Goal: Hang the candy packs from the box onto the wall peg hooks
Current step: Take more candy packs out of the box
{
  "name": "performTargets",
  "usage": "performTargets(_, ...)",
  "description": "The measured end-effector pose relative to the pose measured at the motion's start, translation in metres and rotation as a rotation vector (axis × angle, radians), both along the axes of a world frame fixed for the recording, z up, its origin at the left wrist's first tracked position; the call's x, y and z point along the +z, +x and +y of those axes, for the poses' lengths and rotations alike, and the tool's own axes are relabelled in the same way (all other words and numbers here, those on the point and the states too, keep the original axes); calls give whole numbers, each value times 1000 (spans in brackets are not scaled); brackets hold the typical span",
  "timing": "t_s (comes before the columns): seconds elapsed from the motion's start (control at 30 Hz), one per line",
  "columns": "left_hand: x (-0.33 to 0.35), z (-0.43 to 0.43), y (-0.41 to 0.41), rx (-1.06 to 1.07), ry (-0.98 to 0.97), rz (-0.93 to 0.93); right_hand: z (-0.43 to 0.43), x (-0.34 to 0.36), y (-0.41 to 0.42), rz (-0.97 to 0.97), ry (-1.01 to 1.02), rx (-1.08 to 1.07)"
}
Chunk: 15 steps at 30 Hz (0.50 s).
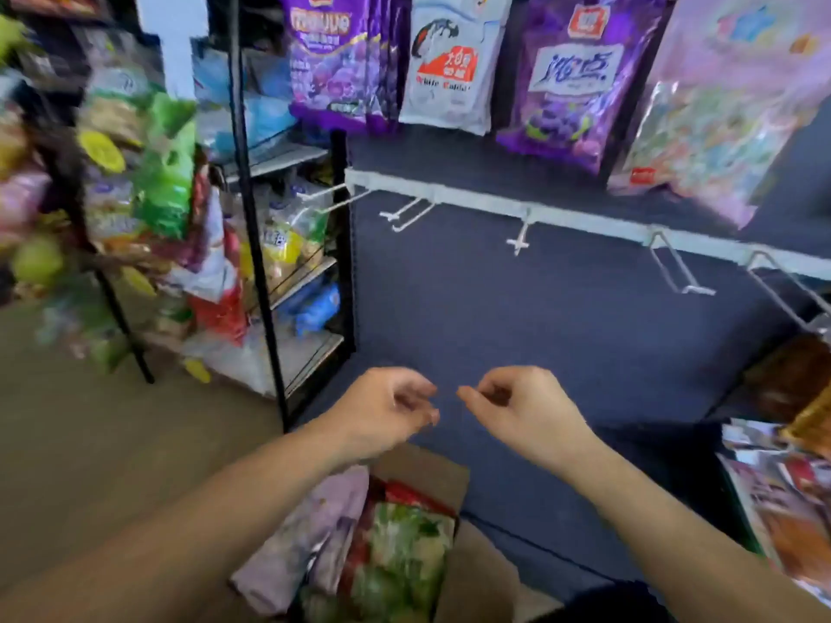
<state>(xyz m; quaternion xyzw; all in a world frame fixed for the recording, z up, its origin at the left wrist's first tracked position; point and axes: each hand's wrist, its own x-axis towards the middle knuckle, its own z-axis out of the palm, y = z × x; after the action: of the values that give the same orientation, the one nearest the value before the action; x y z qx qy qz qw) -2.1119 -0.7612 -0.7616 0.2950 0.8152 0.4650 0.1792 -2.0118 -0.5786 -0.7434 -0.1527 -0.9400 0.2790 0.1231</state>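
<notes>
From the head camera, a dark blue wall panel (562,317) fills the middle of the view, crossed by a pale horizontal rail (584,224) that carries several bare metal peg hooks (519,238) sticking out toward the viewer. Above the rail hang candy packs: a purple grape pack (332,60), a white pack with red lettering (449,65), another purple pack (584,78) and a pink pastel pack (728,105) at the right edge.

To the left stands a black wire shelving rack (288,245) crowded with snack bags, on a tan floor (90,442). More printed packs (782,483) lie at the lower right.

At the bottom centre sits an open cardboard box (467,577) just in front of the wall, holding the candy packs: a pale purple one (314,532) beside a green-and-red one (400,546).

Both bare hands hover above the box, close together. The left hand (386,411) and right hand (521,406) each have loosely curled fingers, thumb near forefinger, with nothing visibly held; motion blur softens the fingertips.
</notes>
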Motion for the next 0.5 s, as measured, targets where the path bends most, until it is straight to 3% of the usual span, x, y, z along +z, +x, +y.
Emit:
performTargets(0.17,-125,-73,-6,199,-79,-169,-62,-130,-22,-270,-178,119)
performTargets(0.33,-235,-127,-9,310,-338,-231,-100,-200,-31,-420,-389,114)
performTargets(0.43,-294,-170,-23,354,-617,-136,-113,-235,-36,-438,-533,56)
performTargets(0.5,-323,-191,-37,372,-642,-29,-119,-251,-46,-468,-623,-21)
